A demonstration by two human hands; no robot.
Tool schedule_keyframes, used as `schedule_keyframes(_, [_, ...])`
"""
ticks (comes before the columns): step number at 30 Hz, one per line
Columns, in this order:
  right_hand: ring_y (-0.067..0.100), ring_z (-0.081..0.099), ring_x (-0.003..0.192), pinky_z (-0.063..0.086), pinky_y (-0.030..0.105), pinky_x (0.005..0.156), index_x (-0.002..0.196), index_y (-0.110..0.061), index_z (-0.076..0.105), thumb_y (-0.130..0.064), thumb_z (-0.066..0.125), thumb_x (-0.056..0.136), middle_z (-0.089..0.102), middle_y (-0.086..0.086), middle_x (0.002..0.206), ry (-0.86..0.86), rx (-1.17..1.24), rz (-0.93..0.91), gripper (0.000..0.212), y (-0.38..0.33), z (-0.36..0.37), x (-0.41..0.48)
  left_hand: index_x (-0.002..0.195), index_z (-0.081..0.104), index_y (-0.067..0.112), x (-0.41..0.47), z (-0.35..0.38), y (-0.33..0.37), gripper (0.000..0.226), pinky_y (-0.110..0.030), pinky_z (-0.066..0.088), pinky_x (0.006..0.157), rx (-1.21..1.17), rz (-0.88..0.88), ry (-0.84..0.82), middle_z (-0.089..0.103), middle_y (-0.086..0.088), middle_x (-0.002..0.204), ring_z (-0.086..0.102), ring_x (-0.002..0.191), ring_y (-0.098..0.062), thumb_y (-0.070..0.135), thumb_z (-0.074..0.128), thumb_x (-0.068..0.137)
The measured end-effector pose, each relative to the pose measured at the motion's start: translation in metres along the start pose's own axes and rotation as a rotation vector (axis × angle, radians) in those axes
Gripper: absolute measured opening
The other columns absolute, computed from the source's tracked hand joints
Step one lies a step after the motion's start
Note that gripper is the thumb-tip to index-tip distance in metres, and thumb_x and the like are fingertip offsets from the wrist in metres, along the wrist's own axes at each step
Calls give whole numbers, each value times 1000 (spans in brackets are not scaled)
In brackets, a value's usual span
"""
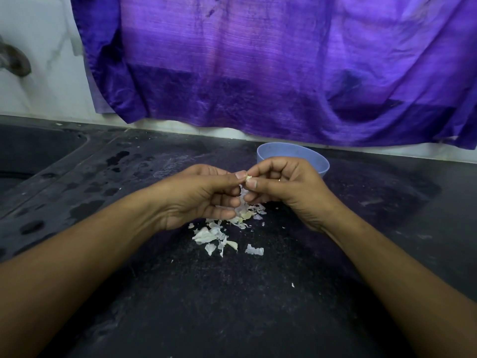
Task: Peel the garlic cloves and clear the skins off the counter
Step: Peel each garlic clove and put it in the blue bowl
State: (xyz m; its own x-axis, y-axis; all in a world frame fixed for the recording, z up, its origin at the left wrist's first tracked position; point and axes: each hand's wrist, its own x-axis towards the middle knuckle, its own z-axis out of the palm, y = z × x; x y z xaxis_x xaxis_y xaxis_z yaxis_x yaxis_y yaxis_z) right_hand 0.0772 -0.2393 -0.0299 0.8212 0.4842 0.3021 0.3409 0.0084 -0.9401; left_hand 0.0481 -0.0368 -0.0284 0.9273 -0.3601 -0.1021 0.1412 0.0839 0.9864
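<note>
You hold a small pale garlic clove between both hands, raised above the black speckled stone tabletop, near its middle. Your left hand comes in from the left with its fingers curled, thumb and forefinger pinching the clove's left side. Your right hand meets it from the right, its fingers also curled and pinching the same clove, so the fingertips of both hands nearly touch. A thin ring shows on one finger of the right hand. A loose strip of white skin hangs down from the clove between your two hands.

Directly below your hands, papery white garlic skins lie scattered in a loose heap on the tabletop, with a few stray flakes further out towards you and to the right. Whether any whole cloves lie among them, you cannot tell from here.

Behind your right hand stands a round light-blue plastic bowl, partly hidden by your knuckles; its contents are out of sight. A purple cloth hangs down the wall behind it. At the far left a dark sink basin is set into the tabletop, with dark wet patches beside it.
</note>
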Motion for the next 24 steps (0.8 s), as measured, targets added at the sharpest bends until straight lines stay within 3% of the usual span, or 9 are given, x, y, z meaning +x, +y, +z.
schedule_keyframes(8, [26,75,79,61,32,78,101,9,70,5,71,91,76,23,95,15,-132,-75,11,1,1,1,88,68,9,2,2,-3,20,-24,61,59,-10,32,8,62,0,75,62,65,-6,29,70,87])
schedule_keyframes(13, [27,77,83,60,37,80,98,-3,72,-1,72,93,77,15,93,-1,-258,-112,6,2,0,2,88,70,10,2,5,-3,17,-23,62,61,23,70,47,62,2,74,58,65,-5,22,64,97])
schedule_keyframes(17, [27,77,81,60,49,80,98,-6,73,-9,74,92,77,11,88,21,-393,-156,7,4,-1,2,88,68,9,2,6,-3,17,-25,62,62,17,61,60,60,2,73,58,64,-5,20,62,99])
schedule_keyframes(21, [15,76,76,61,42,74,96,-6,73,-8,74,93,77,5,83,7,-515,-188,4,5,3,1,93,66,6,2,7,-4,18,-26,62,61,21,55,58,59,1,75,58,64,-6,21,61,101])
schedule_keyframes(24, [18,77,78,62,40,75,97,-4,71,-5,74,93,77,8,85,18,-476,-166,5,8,3,2,92,68,8,1,5,-4,20,-24,60,59,85,95,62,65,4,72,58,68,-6,23,60,102])
